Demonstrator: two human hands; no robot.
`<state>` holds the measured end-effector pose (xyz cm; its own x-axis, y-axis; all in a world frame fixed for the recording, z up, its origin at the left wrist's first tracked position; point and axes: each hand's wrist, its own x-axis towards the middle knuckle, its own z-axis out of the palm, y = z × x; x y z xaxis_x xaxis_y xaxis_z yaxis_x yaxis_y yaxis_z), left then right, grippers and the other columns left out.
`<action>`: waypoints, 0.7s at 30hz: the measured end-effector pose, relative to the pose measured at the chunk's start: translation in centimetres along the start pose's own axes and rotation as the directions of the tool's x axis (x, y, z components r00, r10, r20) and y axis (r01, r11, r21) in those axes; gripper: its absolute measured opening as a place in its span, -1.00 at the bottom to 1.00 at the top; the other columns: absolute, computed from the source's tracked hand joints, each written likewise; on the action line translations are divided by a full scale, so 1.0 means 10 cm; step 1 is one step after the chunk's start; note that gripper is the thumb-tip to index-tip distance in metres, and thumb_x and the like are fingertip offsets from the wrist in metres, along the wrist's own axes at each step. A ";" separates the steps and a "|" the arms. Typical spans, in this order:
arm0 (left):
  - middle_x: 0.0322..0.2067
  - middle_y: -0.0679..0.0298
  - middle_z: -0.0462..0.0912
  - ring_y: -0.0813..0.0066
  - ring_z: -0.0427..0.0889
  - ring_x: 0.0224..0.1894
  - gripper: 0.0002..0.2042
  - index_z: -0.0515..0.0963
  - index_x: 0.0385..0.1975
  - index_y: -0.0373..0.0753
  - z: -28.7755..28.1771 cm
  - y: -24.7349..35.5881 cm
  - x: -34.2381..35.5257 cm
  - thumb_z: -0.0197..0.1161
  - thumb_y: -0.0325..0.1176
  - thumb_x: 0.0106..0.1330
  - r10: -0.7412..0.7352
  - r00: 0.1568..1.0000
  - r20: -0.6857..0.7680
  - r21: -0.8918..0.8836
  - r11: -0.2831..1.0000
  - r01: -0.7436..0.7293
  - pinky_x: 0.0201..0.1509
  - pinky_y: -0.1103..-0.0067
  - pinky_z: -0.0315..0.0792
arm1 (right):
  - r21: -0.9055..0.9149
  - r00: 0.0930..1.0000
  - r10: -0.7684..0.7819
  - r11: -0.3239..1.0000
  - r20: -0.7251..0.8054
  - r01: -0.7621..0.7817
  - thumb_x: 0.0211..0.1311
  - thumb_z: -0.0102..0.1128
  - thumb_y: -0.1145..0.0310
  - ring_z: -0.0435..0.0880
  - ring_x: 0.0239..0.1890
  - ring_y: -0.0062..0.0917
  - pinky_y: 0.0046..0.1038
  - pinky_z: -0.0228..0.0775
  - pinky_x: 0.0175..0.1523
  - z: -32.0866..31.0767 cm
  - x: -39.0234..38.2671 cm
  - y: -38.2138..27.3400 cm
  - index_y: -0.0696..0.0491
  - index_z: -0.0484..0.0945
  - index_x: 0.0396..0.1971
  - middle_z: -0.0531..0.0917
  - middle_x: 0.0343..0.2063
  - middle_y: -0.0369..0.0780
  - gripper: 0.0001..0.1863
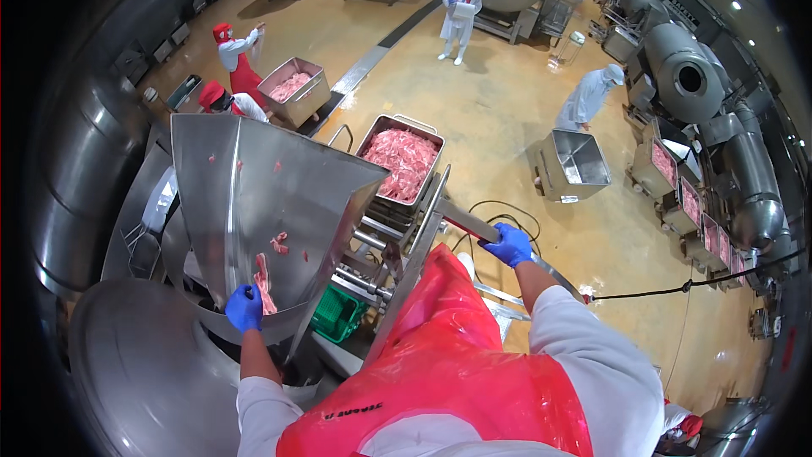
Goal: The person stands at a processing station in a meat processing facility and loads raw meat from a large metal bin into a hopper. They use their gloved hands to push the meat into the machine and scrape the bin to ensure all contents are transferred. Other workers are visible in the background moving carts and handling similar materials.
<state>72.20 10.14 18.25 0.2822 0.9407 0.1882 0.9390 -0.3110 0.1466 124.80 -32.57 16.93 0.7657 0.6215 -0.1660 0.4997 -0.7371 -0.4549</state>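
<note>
My left hand (244, 308), in a blue glove, is at the lower rim of a large steel chute (279, 169). Its fingers are curled against a long pink strip of raw meat (264, 283), and they appear to pinch its edge; the fingertips are partly hidden. Small meat scraps (279, 243) cling to the chute's inner wall above. Out to the right, my right hand (510, 245), also blue-gloved, is wrapped round a steel rail (467, 223). Beyond the frame stands a steel bin (439, 140) heaped with raw meat (400, 161).
A green basket (338, 313) sits below the chute. A dark hose (529, 218) loops over the floor. Several co-workers stand around, one (584, 100) beside a steel cart (550, 165). Meat-filled carts (655, 171) line the right; large tumblers (687, 76) stand along the walls.
</note>
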 end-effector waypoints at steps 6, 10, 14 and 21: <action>-0.48 0.15 0.71 0.08 0.70 -0.40 -0.65 0.70 -0.35 -0.11 0.05 0.05 -0.01 0.22 0.05 0.25 0.051 0.998 -0.033 -0.048 0.997 -0.053 -0.31 0.26 0.52 | -0.017 0.999 0.040 0.999 -0.013 -0.041 -0.10 0.40 -0.30 0.70 -0.12 -0.17 -0.23 0.52 0.01 -0.03 -0.03 0.04 -0.05 0.67 -0.11 0.73 -0.19 -0.10 -0.31; -0.45 0.13 0.72 0.06 0.70 -0.37 -0.63 0.71 -0.31 -0.11 -0.05 0.13 -0.04 0.22 0.07 0.24 0.019 0.998 0.068 -0.085 0.996 -0.013 -0.27 0.27 0.54 | -0.014 0.996 0.079 0.997 0.043 -0.079 -0.11 0.34 -0.36 0.70 -0.09 -0.17 -0.21 0.51 0.04 -0.10 -0.06 0.01 -0.04 0.66 -0.06 0.72 -0.15 -0.09 -0.24; -0.40 0.10 0.72 0.05 0.71 -0.32 -0.63 0.72 -0.32 -0.10 -0.06 -0.04 -0.13 0.22 0.09 0.22 0.035 0.999 0.017 -0.056 0.998 -0.034 -0.22 0.26 0.55 | 0.040 1.000 0.029 0.999 0.003 -0.030 -0.11 0.37 -0.30 0.70 -0.10 -0.15 -0.21 0.52 0.01 -0.01 0.00 -0.05 -0.02 0.68 -0.11 0.74 -0.19 -0.06 -0.30; -0.38 0.10 0.71 -0.01 0.68 -0.31 -0.59 0.70 -0.39 -0.05 -0.25 0.16 -0.03 0.22 0.18 0.16 0.112 0.970 0.216 -0.151 0.985 -0.080 -0.23 0.19 0.53 | -0.005 0.979 -0.042 0.999 -0.200 0.041 -0.10 0.46 -0.20 0.74 -0.33 -0.16 -0.25 0.52 -0.19 0.20 0.04 0.29 0.06 0.69 -0.23 0.74 -0.40 -0.05 -0.38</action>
<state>73.13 8.98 20.85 0.4209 0.9071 -0.0108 0.8732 -0.4019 0.2757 125.74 -33.95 13.82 0.8098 0.5859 0.0316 0.5329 -0.7120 -0.4573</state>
